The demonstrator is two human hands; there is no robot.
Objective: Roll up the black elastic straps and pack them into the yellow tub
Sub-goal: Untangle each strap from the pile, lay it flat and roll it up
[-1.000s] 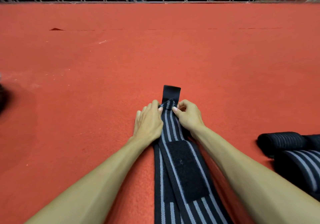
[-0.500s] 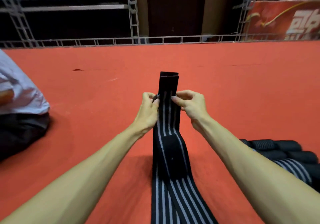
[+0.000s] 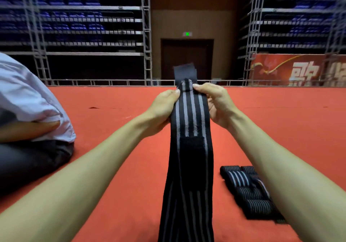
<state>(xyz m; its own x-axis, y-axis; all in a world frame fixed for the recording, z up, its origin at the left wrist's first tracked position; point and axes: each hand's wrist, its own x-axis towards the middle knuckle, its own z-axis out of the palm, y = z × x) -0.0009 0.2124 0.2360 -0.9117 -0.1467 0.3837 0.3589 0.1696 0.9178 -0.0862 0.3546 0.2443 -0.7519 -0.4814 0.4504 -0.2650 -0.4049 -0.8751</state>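
A long black elastic strap (image 3: 189, 166) with grey stripes runs up from the bottom edge to chest height in front of me. My left hand (image 3: 162, 108) pinches its left edge near the top, and my right hand (image 3: 215, 103) pinches the right edge. A plain black tab sticks up above my fingers, and a black hook-and-loop patch sits lower on the strap. Several rolled straps (image 3: 249, 191) lie in a row on the red floor, under my right forearm. No yellow tub is in view.
Another person (image 3: 28, 110) in a pale shirt and dark trousers sits on the floor at the left. The red floor (image 3: 116, 129) stretches to a metal rail (image 3: 104, 82), with dark seating stands and a door behind it.
Both hands have lifted the strap's end from the floor up into the air, and my view has tilted upward, bringing the stands and the seated person into view.
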